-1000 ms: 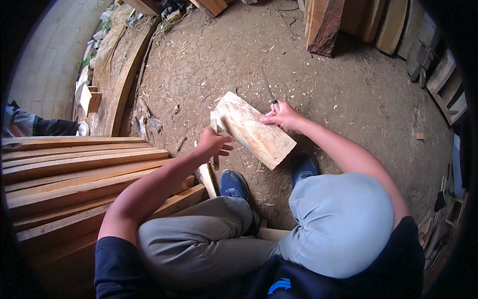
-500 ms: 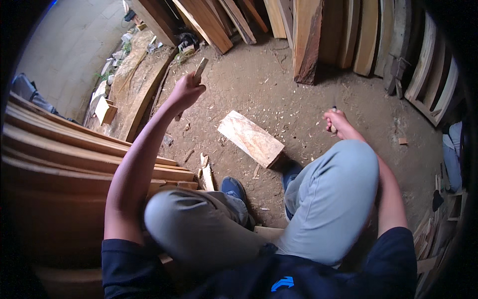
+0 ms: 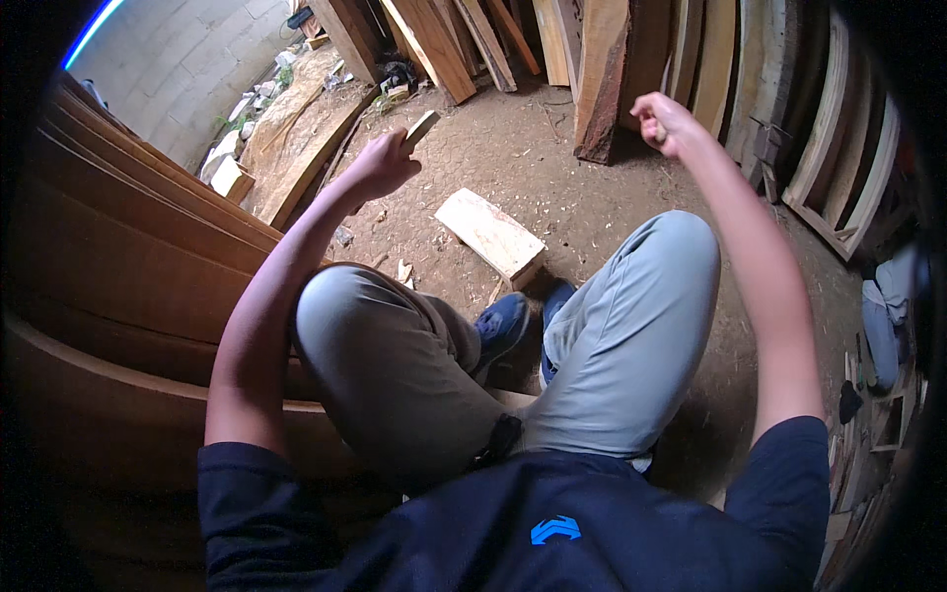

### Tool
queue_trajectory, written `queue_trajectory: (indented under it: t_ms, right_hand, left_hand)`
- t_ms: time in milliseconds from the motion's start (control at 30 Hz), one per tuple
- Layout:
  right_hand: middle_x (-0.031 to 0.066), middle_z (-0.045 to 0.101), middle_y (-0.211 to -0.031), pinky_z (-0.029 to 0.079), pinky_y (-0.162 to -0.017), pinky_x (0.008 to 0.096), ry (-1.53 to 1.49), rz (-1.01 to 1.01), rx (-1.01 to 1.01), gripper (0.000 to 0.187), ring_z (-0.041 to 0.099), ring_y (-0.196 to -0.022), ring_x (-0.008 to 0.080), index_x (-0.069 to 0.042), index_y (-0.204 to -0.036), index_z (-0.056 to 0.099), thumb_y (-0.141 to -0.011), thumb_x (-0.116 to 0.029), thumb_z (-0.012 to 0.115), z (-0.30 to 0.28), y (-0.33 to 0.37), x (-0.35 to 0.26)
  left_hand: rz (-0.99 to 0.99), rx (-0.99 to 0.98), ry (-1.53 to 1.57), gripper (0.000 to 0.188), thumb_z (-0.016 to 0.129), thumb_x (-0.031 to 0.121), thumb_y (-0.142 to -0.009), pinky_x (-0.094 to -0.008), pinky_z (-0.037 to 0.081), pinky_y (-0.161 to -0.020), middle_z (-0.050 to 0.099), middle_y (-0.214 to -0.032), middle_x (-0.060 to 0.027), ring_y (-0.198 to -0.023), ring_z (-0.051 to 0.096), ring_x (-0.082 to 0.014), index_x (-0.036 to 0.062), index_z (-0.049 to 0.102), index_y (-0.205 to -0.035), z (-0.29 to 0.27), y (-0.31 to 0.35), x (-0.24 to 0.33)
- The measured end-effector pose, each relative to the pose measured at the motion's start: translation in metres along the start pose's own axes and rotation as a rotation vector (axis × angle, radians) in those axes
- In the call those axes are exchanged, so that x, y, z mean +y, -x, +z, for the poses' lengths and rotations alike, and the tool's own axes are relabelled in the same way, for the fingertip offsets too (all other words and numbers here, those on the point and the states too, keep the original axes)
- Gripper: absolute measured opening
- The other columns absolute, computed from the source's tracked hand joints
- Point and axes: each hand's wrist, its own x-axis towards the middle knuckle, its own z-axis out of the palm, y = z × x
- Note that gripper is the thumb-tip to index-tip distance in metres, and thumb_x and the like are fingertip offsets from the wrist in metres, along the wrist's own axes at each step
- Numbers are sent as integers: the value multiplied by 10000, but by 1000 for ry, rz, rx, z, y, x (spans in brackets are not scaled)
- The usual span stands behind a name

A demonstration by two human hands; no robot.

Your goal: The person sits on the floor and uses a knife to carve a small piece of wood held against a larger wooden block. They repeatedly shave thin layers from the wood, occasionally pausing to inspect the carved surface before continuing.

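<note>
My left hand (image 3: pixel 383 166) is raised ahead of my left knee, closed round a flat wooden stick (image 3: pixel 422 128) whose pale end sticks out past the fingers. My right hand (image 3: pixel 667 124) is held up high at the right, its fingers curled round a light-coloured handle (image 3: pixel 660 132). The rest of that tool is hidden or blurred at this moment. Between the hands and below them, a short thick wooden block (image 3: pixel 490 235) lies on the ground just beyond my shoes (image 3: pixel 503 321). Neither hand touches the block.
Upright planks (image 3: pixel 604 79) lean along the far side. Stacked boards (image 3: pixel 148 207) stand close at my left. A wooden frame (image 3: pixel 838 158) leans at the right, above folded grey cloth (image 3: pixel 883 326) and scrap wood. Shavings litter the dirt floor (image 3: pixel 552 128).
My right hand has risen and moved farther away with its tool. My left hand has shifted slightly right and still holds the stick. The view has tilted, and my knees are closer together.
</note>
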Motion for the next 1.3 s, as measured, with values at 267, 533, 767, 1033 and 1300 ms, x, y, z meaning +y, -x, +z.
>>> queue_trajectory:
  t_ms: [267,533,767,1033,1300]
  right_hand:
    - [-13,336,-602,294,-317,184,-56,-43,66,130,280,-402,52,-47,-766,411,-744,1,530,36,44,15]
    - [-2,356,-552,296,-289,192,-102,-38,207,172,255,-353,67,-74,-642,398,-710,-24,549,22,49,16]
    - [39,493,-663,229,-298,161,-114,-45,223,27,280,-395,40,-33,-761,507,-776,-42,528,49,62,24]
    - [29,492,-696,266,-340,143,-122,-24,-29,113,292,-434,22,38,-883,532,-829,-30,459,85,99,-11]
    - [24,491,-705,261,-330,160,-168,-59,38,95,275,-417,38,9,-867,518,-811,-46,465,87,65,-13]
  left_hand:
    - [155,148,-11,281,663,202,-775,-425,445,-632,581,-755,-162,-719,590,-304,3,510,-899,-21,12,65]
    - [171,462,326,257,671,207,-767,-368,468,-613,577,-722,-120,-667,580,-222,19,515,-847,-25,-11,83]
    - [114,755,639,215,654,175,-771,-307,452,-609,514,-670,-41,-627,510,-133,45,484,-790,-24,0,98]
    - [-6,685,704,188,616,179,-801,-306,448,-559,503,-663,-35,-595,517,-130,50,484,-832,-36,34,95]
    - [-104,573,726,195,581,227,-835,-276,395,-426,481,-613,-4,-488,461,-91,65,475,-863,-48,46,80]
